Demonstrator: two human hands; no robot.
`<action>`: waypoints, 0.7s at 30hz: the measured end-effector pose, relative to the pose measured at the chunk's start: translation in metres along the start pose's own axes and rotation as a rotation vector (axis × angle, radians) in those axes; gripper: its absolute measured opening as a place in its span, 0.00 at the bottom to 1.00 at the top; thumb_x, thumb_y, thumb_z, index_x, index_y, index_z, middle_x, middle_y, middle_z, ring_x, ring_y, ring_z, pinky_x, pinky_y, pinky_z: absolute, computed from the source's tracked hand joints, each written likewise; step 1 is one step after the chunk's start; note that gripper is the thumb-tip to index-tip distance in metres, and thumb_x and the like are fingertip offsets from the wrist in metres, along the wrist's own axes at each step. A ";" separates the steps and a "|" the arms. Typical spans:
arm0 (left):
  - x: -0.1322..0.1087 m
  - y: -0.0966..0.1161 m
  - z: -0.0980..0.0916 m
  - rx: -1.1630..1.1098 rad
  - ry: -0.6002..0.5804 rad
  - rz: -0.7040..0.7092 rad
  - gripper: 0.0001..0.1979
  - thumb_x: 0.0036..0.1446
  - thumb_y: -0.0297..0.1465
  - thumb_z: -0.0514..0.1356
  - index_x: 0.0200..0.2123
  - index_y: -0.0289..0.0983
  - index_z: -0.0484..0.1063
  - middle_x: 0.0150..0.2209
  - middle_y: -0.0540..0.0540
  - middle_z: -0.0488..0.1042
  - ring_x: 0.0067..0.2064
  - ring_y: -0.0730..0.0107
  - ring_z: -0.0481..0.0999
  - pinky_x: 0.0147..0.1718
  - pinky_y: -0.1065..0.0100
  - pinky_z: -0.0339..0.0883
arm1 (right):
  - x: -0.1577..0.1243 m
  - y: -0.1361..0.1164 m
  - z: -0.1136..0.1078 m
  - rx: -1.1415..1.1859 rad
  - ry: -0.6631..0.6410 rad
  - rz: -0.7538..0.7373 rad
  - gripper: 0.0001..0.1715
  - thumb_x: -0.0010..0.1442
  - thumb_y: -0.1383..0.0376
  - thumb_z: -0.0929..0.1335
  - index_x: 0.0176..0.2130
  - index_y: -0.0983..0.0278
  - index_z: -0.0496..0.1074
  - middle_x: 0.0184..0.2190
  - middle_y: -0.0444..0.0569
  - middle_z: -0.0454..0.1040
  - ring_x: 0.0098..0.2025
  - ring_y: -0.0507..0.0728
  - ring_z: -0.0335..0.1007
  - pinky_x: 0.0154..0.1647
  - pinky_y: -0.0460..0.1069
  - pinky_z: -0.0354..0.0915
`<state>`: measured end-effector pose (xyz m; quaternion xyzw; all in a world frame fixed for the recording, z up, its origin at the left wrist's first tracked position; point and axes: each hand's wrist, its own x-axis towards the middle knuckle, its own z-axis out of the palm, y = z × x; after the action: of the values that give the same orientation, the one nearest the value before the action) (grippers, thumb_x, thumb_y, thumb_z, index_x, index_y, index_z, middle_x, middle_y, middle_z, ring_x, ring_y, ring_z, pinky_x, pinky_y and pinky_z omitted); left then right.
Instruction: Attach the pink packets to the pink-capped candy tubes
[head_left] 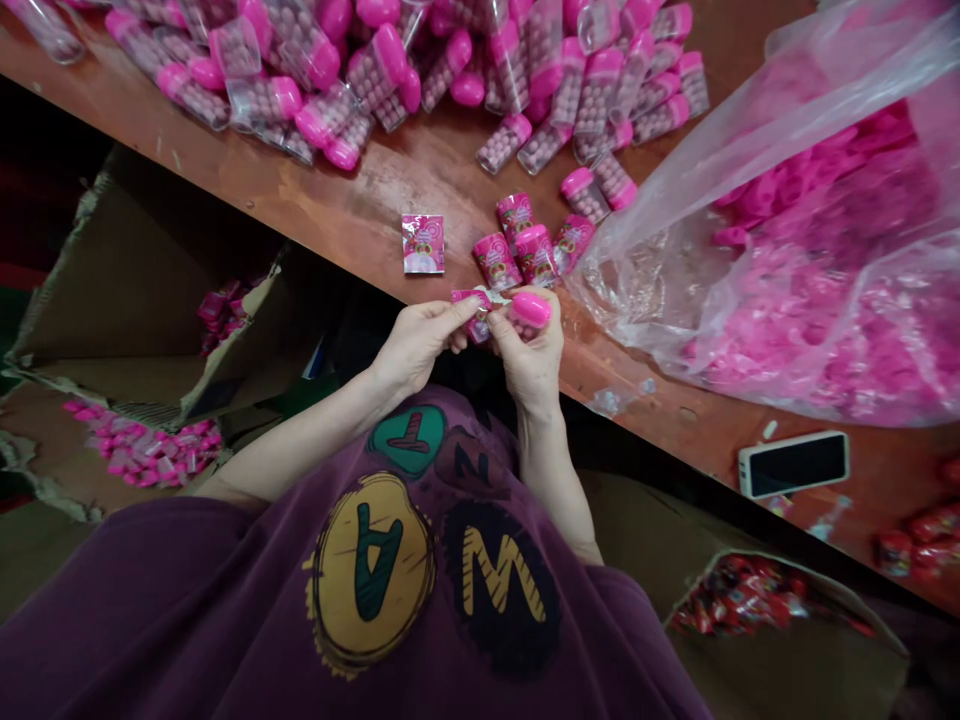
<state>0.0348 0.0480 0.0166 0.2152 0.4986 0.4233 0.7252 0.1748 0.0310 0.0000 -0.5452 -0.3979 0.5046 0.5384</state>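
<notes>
Left hand (417, 342) and right hand (531, 364) pinch one small pink-capped clear plastic tube (528, 310) at frame centre. It appears light, rigid, slippery; grip beside the cap.

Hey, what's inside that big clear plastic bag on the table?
Through the clear plastic bag a heap of what look like loose pink caps shows. Creased, glaring film blurs them, and whatever lies beneath the top layer is covered.
</notes>
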 end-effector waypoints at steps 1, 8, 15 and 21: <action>0.000 0.002 -0.002 0.008 -0.010 -0.010 0.17 0.54 0.40 0.76 0.25 0.33 0.79 0.23 0.47 0.76 0.25 0.78 0.70 0.25 0.72 0.61 | 0.001 -0.001 -0.002 -0.023 -0.033 0.008 0.26 0.57 0.50 0.79 0.46 0.55 0.67 0.29 0.37 0.68 0.26 0.49 0.63 0.28 0.47 0.65; 0.004 0.009 -0.008 -0.029 0.124 0.078 0.19 0.54 0.37 0.76 0.22 0.36 0.73 0.20 0.52 0.71 0.22 0.80 0.67 0.24 0.73 0.61 | 0.002 -0.006 -0.006 0.152 -0.009 0.128 0.28 0.60 0.47 0.75 0.49 0.53 0.61 0.33 0.37 0.72 0.20 0.46 0.61 0.20 0.45 0.59; 0.005 0.008 -0.005 -0.080 0.190 0.062 0.21 0.55 0.42 0.76 0.23 0.36 0.70 0.21 0.53 0.70 0.23 0.80 0.68 0.26 0.72 0.63 | -0.031 -0.009 0.009 0.186 -0.065 0.168 0.22 0.66 0.47 0.71 0.45 0.56 0.60 0.31 0.36 0.75 0.18 0.46 0.68 0.16 0.43 0.59; 0.001 0.003 -0.001 -0.108 0.188 0.043 0.20 0.56 0.41 0.75 0.25 0.36 0.71 0.23 0.52 0.72 0.24 0.80 0.70 0.28 0.73 0.66 | -0.039 -0.004 0.022 0.075 0.018 0.153 0.22 0.68 0.47 0.70 0.51 0.54 0.61 0.34 0.38 0.77 0.18 0.45 0.65 0.14 0.43 0.56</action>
<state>0.0323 0.0504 0.0181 0.1461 0.5361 0.4834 0.6764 0.1468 -0.0031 0.0104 -0.5579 -0.3309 0.5541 0.5218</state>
